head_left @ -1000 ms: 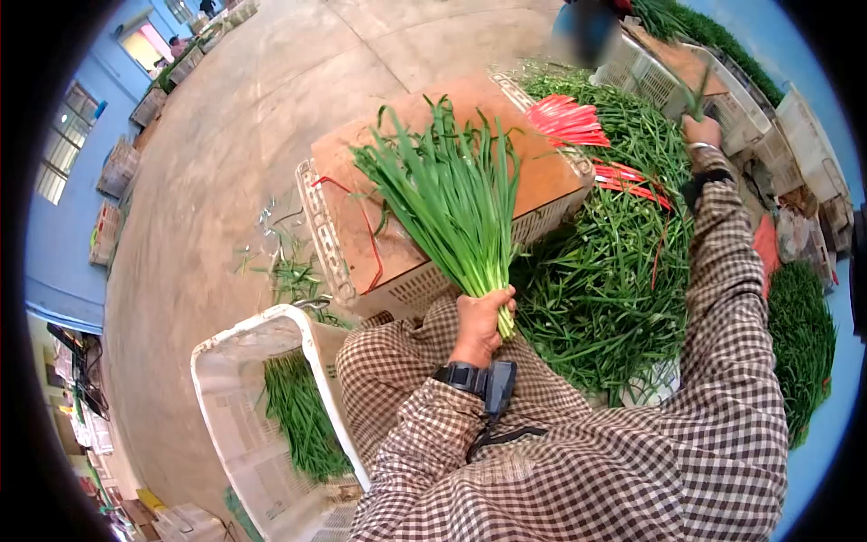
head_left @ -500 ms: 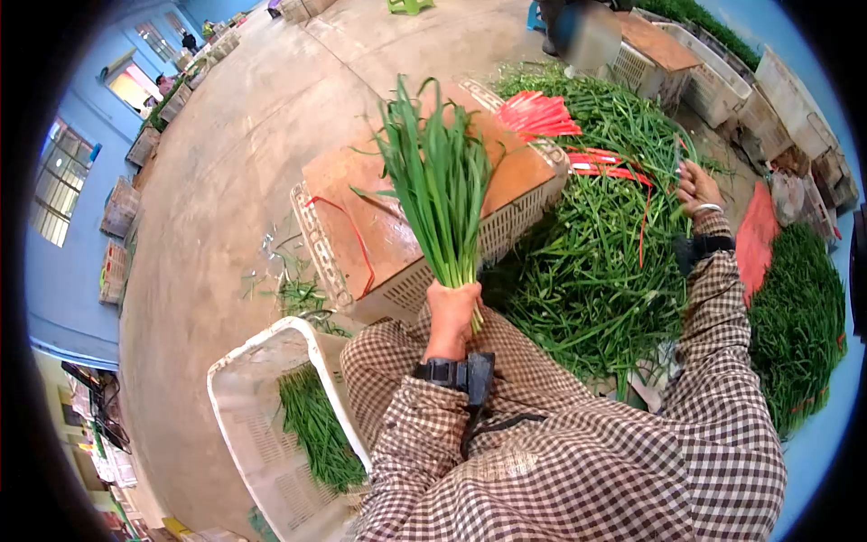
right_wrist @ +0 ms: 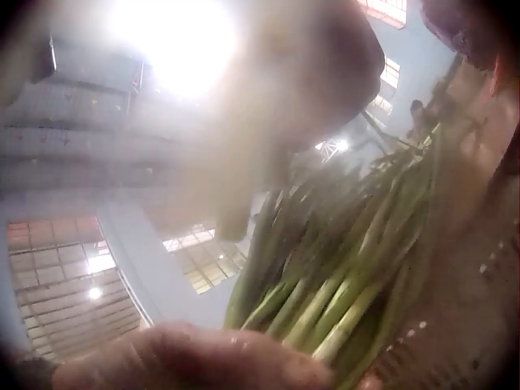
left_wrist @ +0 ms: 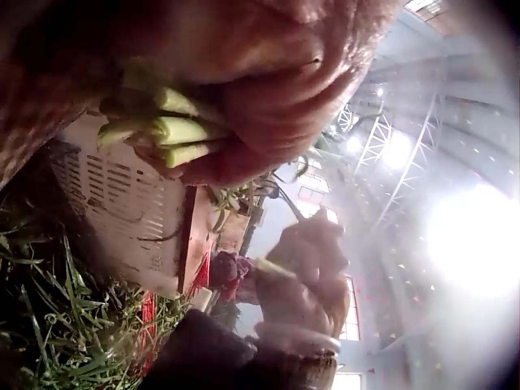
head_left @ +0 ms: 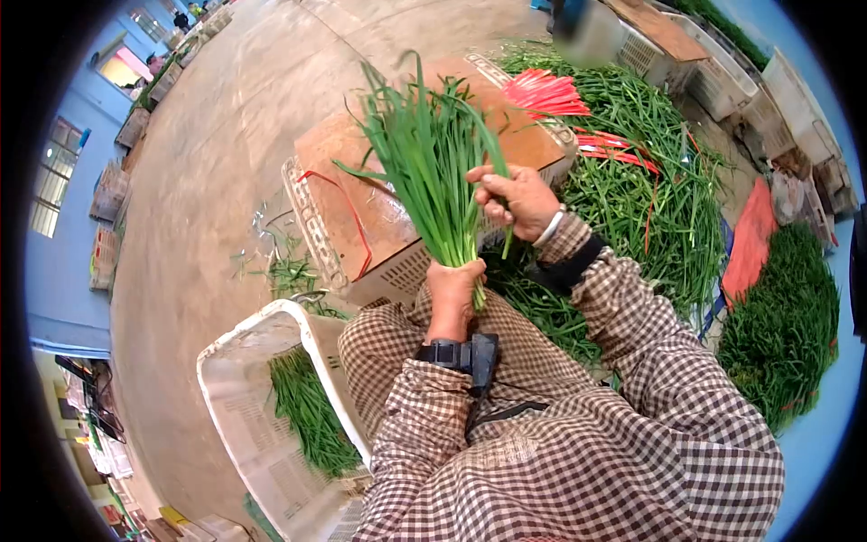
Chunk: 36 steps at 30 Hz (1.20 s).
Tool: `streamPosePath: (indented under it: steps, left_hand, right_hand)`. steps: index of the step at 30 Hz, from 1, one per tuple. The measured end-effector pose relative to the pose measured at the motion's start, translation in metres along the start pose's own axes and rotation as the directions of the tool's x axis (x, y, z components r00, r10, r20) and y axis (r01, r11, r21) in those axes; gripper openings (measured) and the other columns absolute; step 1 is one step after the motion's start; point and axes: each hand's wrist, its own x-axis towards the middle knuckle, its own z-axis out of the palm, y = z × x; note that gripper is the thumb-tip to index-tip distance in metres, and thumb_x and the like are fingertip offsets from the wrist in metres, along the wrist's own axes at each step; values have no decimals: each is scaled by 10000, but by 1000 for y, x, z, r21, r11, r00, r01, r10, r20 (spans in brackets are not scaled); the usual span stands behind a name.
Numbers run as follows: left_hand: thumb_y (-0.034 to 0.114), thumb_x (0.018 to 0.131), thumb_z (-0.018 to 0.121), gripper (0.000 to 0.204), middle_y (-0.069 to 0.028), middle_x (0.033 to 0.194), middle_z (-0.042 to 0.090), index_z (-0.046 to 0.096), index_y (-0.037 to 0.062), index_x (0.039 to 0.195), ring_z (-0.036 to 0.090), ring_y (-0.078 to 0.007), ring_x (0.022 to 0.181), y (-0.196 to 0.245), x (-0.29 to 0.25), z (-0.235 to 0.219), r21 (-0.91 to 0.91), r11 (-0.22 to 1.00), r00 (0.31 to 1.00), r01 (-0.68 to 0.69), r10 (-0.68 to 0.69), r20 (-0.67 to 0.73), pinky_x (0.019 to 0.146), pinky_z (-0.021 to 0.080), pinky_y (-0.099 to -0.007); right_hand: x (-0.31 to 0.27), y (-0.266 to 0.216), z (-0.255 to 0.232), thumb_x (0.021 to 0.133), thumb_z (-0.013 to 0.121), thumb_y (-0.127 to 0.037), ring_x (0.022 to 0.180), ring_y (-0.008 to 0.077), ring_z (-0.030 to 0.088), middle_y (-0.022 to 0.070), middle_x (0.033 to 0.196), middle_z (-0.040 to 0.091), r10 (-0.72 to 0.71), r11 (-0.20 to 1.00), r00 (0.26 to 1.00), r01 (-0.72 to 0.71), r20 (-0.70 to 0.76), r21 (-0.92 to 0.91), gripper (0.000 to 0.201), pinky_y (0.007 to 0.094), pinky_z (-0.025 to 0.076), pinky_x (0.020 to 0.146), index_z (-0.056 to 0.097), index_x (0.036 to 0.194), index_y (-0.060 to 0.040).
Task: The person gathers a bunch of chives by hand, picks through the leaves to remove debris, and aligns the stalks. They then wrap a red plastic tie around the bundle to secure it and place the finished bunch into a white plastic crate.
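In the head view my left hand point(head_left: 453, 291) grips a bunch of long green stalks point(head_left: 423, 181) near its pale lower ends, the leaves fanning upward over a brown board point(head_left: 312, 149). My right hand point(head_left: 519, 203) pinches a small green stalk point(head_left: 508, 237) beside the bunch's right edge. Pale cut ends point(left_wrist: 183, 134) stick out of my left hand in the left wrist view. In the right wrist view the bunch point(right_wrist: 341, 284) rises from my left hand point(right_wrist: 187, 357), and a blurred stalk point(right_wrist: 237, 195) hangs from my right hand.
The board lies on a white crate point(head_left: 402, 275). Red ties point(head_left: 546, 93) lie at its far right corner. A heap of loose greens point(head_left: 641, 217) spreads to the right. At the lower left stands an open white basket point(head_left: 212, 361) holding greens point(head_left: 312, 420). More crates point(head_left: 722, 81) line the upper right.
My right hand has come from the heap on the right to beside the bunch, with a stalk in it. The left hand moved left and still grips the bunch.
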Motion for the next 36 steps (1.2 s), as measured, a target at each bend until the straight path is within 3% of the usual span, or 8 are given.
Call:
streamPosePath:
  steps: [3,7,12,14,16,19,26,36]
  left_hand:
    - [-100,645,606,307,-64,731,554,499,-22,922,536,-152,513,-4,2,-1,-32,999,1000,16,-15,14,441,437,-259]
    - [-90,667,602,296,-65,773,564,496,-13,933,555,-154,568,-6,4,4,17,999,999,40,-41,29,476,446,-268]
    - [-68,699,619,270,-82,800,596,530,-23,950,588,-158,628,-11,1,0,-97,994,995,53,-44,91,534,483,-269]
    - [-66,707,631,258,-91,809,611,551,-29,949,599,-164,639,-7,-2,2,-275,954,980,118,-67,186,549,497,-268]
    - [-66,711,630,248,-95,802,615,556,-34,946,601,-167,634,-8,-2,1,-269,951,975,150,-97,199,544,499,-268]
    - [-64,712,632,236,-103,790,622,564,-42,937,601,-170,620,-8,-1,0,-236,956,975,175,-135,177,529,496,-267]
    - [-50,685,664,176,-108,735,621,589,-52,844,588,-173,562,-15,3,3,-167,975,986,149,-135,95,491,475,-266]
    - [-67,685,661,174,-100,720,610,585,-47,840,572,-172,545,-18,2,2,-182,970,985,159,-145,89,474,458,-267]
  right_hand:
    - [3,16,21,875,459,-50,423,69,430,51,658,564,38,997,996,-32,79,-73,190,187,350,382,547,1020,35]
    - [15,36,25,843,458,-25,472,55,481,-2,569,532,-15,780,994,79,106,-621,241,204,394,429,579,1044,28]
    - [17,43,4,816,478,-47,488,109,543,53,584,570,-165,678,986,134,28,-723,218,255,445,461,589,975,52]
    - [15,40,3,820,475,-45,484,109,535,49,584,568,-103,747,994,51,-40,-663,223,251,434,451,583,987,55]
    - [16,42,-1,839,466,-43,455,102,497,40,590,560,-60,816,997,26,-40,-577,214,238,405,421,575,1003,40]
    - [15,39,-1,889,458,-62,409,73,409,26,607,538,54,974,996,-70,-76,-217,179,202,338,376,562,1015,11]
    - [3,5,-17,904,469,-100,433,40,370,-3,639,496,-23,983,996,39,-91,178,173,160,290,366,540,1030,-6]
    - [11,-34,-33,938,429,-140,431,55,353,-2,638,468,-255,925,964,266,-78,272,213,184,269,391,505,1105,-32]
